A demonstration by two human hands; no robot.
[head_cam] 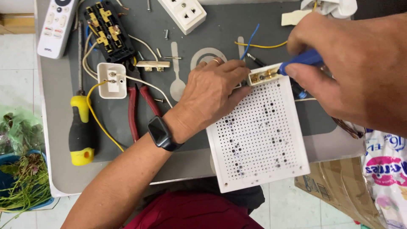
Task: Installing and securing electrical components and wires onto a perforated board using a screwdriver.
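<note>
On the grey table [237,29], the biggest piece in play is the white perforated board [260,135], and its near corner hangs past the table edge over the person's lap. That overhang is the first worry: a hard push at the far end could tip or slide the board, since only one hand steadies it. The left hand [212,91] lies flat-fingered on the board's top left corner, fingertips pressed beside the small cream terminal block [263,76] that sits at the board's upper edge. The right hand [352,72] is closed around the blue-handled screwdriver [303,59], whose tip goes into the block; I cannot quite see whether the tip is seated in a screw head, as the hand covers most of it. If it is off-centre, it could skid out and jab the left fingertips, which are just beside the block. A blue wire [250,40] and a yellow wire [260,45] run near the block, and a slip might nick them or pull them loose. Farther left lie red-handled pliers [137,106], a yellow-and-black screwdriver [81,135] and a white socket box [112,80]. Smallest of all, loose screws [166,34] lie scattered on the table, easily knocked off to the floor by a sweeping wrist.
</note>
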